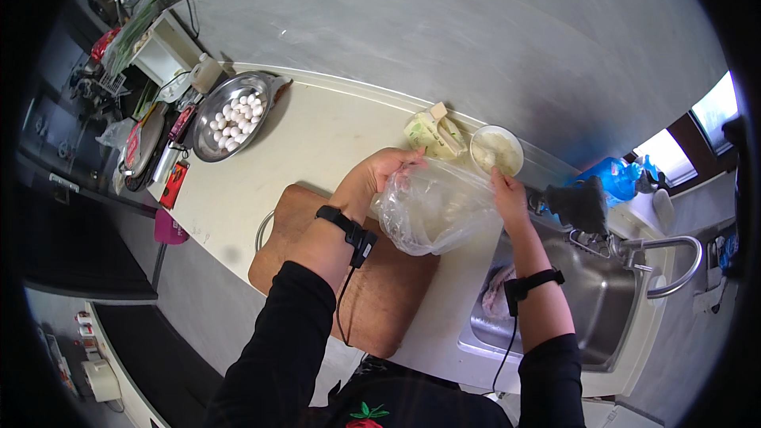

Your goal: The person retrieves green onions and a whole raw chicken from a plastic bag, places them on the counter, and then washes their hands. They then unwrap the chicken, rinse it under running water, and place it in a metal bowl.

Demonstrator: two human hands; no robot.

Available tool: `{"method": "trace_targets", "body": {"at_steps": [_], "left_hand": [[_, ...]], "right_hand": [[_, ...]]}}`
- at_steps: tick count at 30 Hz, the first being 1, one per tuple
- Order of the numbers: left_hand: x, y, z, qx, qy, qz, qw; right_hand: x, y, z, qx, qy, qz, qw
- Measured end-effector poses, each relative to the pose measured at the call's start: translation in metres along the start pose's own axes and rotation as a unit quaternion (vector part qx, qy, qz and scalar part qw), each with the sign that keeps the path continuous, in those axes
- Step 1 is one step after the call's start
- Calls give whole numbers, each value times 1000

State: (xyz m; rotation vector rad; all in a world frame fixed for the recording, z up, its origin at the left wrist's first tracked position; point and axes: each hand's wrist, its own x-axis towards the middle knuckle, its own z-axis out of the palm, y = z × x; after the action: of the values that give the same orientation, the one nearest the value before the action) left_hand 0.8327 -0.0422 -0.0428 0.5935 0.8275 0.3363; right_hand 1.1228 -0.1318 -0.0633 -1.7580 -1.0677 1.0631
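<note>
A clear plastic bag hangs between my two hands, its mouth spread sideways above the counter and the wooden cutting board. My left hand grips the bag's upper left edge. The upper right edge is pinched in my right hand. Just beyond the bag, against the wall, stand a white bowl with pale, whitish food in it and a pale green packet of tissues. Whether the bag holds anything is hard to tell through its folds.
A steel basin of white eggs stands on the counter at the left. To the right, a steel sink with a curved faucet holds a piece of raw meat. A blue bottle stands behind the sink.
</note>
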Motion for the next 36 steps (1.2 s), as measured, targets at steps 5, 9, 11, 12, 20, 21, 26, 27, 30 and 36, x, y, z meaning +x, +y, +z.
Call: {"method": "trace_targets", "body": {"at_steps": [5,9,11,12,20,21,26,27,30,36], "left_hand": [[-7,-2,7,-28,94,38,994],[12,9,1,30,66,33,997],[22,17,6,193,156,98,964],[24,22,6,270,204,132,932],[50,20,21,843,279,300,349],[57,24,17,857,267,244,367],[29,60,-27,769,415,218,435],[17,69,-35,750,450,236,423],[-21,91,-35,704,464,157,515],[-40,84,-35,639,477,160,582]], "right_hand": [[-64,-58,14,-334,154,-391,843],[-93,-50,16,-450,-69,-484,747],[-98,-18,19,-448,-126,-388,795],[-97,-10,20,-442,-157,-343,814],[-101,-28,32,-385,-86,-385,834],[-101,-29,29,-384,-82,-380,837],[-100,-32,25,-386,-65,-382,837],[-99,-32,25,-386,-61,-385,836],[-99,-38,29,-345,-48,-396,850],[-119,-66,6,-275,30,-446,851]]}}
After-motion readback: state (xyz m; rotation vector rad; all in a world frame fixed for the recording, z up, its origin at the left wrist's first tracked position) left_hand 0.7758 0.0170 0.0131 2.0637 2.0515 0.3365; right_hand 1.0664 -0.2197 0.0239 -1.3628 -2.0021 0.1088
